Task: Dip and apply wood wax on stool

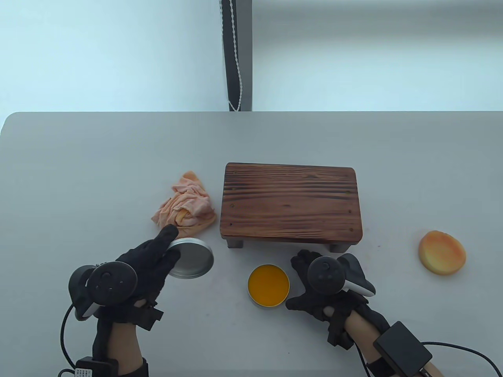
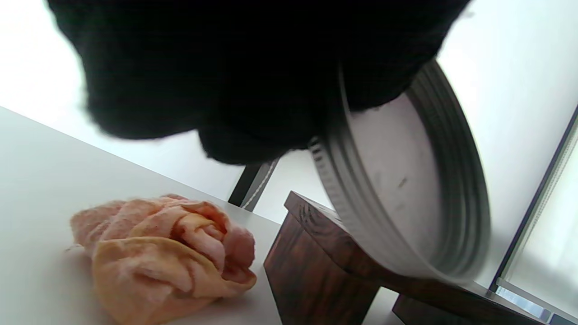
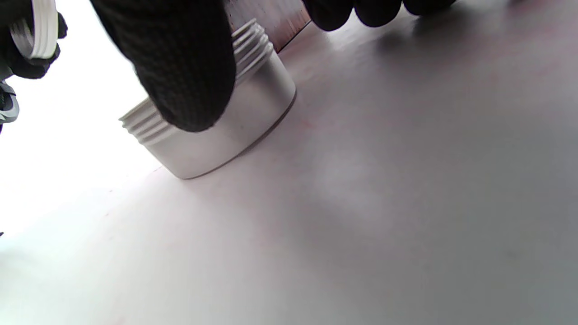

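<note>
My left hand (image 1: 147,259) grips the lid (image 1: 191,257), lifted off the wax tin (image 1: 268,284), which sits open on the desk (image 1: 98,176) before the stool (image 1: 290,202). My right hand (image 1: 320,288) rests spread beside it. Dipping and waxing remain; the sponge (image 1: 442,252) lies untouched.

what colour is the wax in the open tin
Deep yellow-orange. The wax tin shows it best in the table view, where the camera looks straight into it.
</note>
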Available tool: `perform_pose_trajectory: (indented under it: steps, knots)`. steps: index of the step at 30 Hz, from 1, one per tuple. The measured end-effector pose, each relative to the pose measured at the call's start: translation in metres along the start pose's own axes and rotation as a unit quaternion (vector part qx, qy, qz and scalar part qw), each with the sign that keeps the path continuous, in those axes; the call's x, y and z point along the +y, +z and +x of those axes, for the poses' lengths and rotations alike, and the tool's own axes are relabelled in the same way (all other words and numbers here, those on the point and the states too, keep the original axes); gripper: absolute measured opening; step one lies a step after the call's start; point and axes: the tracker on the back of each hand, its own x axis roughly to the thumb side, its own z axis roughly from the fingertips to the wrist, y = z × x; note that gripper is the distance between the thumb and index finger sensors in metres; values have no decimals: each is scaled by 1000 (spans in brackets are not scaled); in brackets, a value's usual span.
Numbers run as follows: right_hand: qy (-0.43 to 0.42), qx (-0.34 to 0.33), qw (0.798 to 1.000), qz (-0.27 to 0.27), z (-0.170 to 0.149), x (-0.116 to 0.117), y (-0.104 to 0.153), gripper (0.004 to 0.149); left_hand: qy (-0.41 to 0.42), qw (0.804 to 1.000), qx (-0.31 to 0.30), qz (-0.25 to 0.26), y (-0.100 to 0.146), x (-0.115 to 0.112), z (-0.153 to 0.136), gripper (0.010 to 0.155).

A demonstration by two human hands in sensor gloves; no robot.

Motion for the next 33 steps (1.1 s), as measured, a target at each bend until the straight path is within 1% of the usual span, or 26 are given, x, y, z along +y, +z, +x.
perform_pose_trajectory:
  steps: [2, 4, 6, 7, 8, 9, 10, 11, 13, 16, 18, 25, 28, 29, 33]
  knots:
    - [-2, 0, 1000, -5, -1, -1, 0, 92, -8, 999, 39, -8, 0, 0, -16, 39]
    - [-1, 2, 1000, -7, -1, -2, 1, 92, -3, 996, 86, -36, -2, -8, -30, 36]
    - [-1, 3, 1000, -8, -1, -2, 2, 93, -20, 989, 126, -78, -5, -18, -40, 38]
    - [-2, 3, 1000, -10, -1, -3, 2, 94, -33, 982, 145, -113, -8, -26, -44, 41]
    - [-3, 2, 1000, -13, -2, -5, 3, 93, -39, 978, 150, -139, -10, -29, -45, 48]
    - [-2, 1, 1000, -16, -2, -6, 4, 92, -39, 976, 150, -152, -10, -34, -48, 50]
    - [-2, -1, 1000, -21, -2, -9, 6, 91, -28, 975, 161, -153, -13, -38, -50, 50]
    - [-6, -2, 1000, -28, -2, -13, 8, 91, -26, 970, 169, -170, -14, -42, -50, 49]
    - [-7, -2, 999, -36, -2, -18, 11, 92, -40, 967, 166, -188, -16, -48, -51, 50]
    - [-9, -3, 999, -47, -2, -25, 17, 94, -83, 963, 169, -192, -18, -57, -55, 50]
    - [-12, -4, 999, -50, -2, -28, 19, 95, -102, 958, 175, -205, -18, -60, -59, 51]
    - [-16, -5, 998, -58, -3, -32, 22, 94, -106, 949, 196, -225, -19, -71, -70, 56]
    - [-17, -5, 998, -57, -2, -32, 22, 94, -112, 944, 200, -239, -19, -72, -72, 55]
    - [-17, -5, 998, -57, -2, -32, 22, 93, -109, 944, 203, -238, -19, -72, -72, 48]
    - [-22, -8, 997, -71, -3, -35, 24, 94, -107, 947, 201, -227, -17, -65, -70, 55]
